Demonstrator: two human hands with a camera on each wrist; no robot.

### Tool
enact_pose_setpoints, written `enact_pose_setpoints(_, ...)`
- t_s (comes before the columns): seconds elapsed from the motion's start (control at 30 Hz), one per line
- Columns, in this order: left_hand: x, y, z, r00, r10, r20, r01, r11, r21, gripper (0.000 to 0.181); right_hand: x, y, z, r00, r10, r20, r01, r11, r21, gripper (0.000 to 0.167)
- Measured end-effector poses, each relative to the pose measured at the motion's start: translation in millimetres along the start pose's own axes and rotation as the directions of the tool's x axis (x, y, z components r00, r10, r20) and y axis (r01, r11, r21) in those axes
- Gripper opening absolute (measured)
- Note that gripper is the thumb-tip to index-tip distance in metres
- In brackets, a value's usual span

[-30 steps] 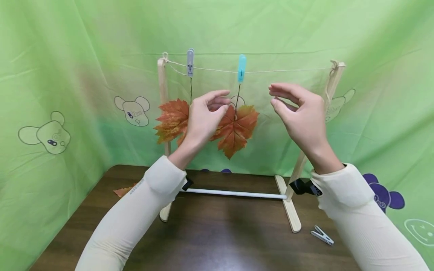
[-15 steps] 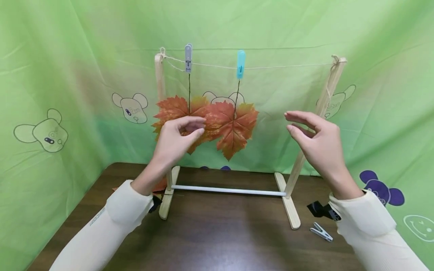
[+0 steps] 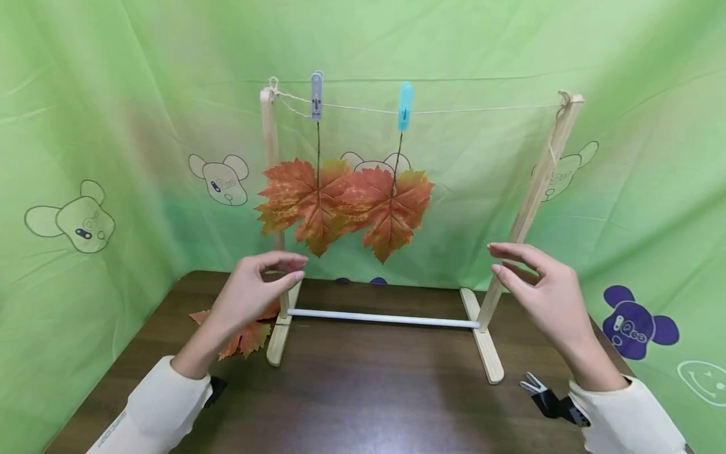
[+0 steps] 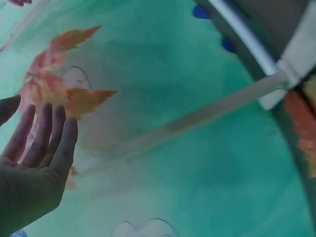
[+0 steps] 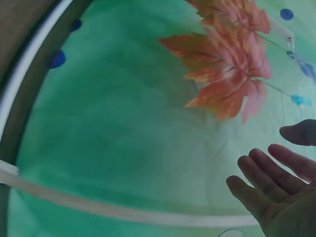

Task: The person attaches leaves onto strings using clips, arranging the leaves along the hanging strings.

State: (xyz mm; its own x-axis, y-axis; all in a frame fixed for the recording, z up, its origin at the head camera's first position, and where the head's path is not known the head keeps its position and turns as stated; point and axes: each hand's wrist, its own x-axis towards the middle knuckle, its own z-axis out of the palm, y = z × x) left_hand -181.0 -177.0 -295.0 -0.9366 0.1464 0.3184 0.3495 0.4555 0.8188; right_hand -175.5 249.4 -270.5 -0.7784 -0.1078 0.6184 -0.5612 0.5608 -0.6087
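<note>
Two leaves, lobed and saw-toothed, orange running to yellow-green: left leaf (image 3: pixel 306 205) and right leaf (image 3: pixel 394 217), overlapping, hung by thin dark stems from a grey peg (image 3: pixel 317 94) and a translucent blue peg (image 3: pixel 405 106) on a twisted cord (image 3: pixel 482 110).

One frame of pale, round-ended wood (right post (image 3: pixel 527 208)), braced by a smooth white rod (image 3: pixel 382 318).

Third leaf (image 3: pixel 246 343), similar, flat on the dark wood-grain table (image 3: pixel 363 384); grey clip (image 3: pixel 533 382) at right, V-shaped, partly covered by black wrist gear (image 3: pixel 558 407).

Backdrop (image 3: pixel 482 50): creased green cloth, printed animal heads; lettering on the purple head (image 3: pixel 631 328) too small to read surely.

Left hand (image 3: pixel 252 287) and right hand (image 3: pixel 547 290): fingers gently bent, thumbs well apart from them, holding nothing. The wrist views show the fingers fanned (the head view stacks them); only the head view shows the clip.
</note>
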Motion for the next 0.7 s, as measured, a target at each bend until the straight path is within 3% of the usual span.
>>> enact_pose_setpoints(0.27, -20.7, -36.0, -8.9, 0.998, -0.064, 0.029, 0.064, 0.998, 0.008, 0.030, -21.7, 24.6, -6.9, 0.998, 0.059, 0.028, -0.058, 0.998, -0.039, 0.036)
enact_pose_setpoints(0.47, -31.4, -61.5, -20.5, 0.993, -0.094, 0.065, 0.094, 0.996, -0.006, 0.036, -40.9, 42.2, -15.9, 0.992, 0.114, 0.055, -0.106, 0.986, -0.127, 0.037)
enact_pose_setpoints(0.7, -40.0, -88.2, -27.8, 0.995, -0.079, 0.063, 0.072, 0.992, 0.107, 0.034, -55.3, 63.6, -29.4, 0.986, 0.153, 0.059, -0.136, 0.965, -0.225, 0.035)
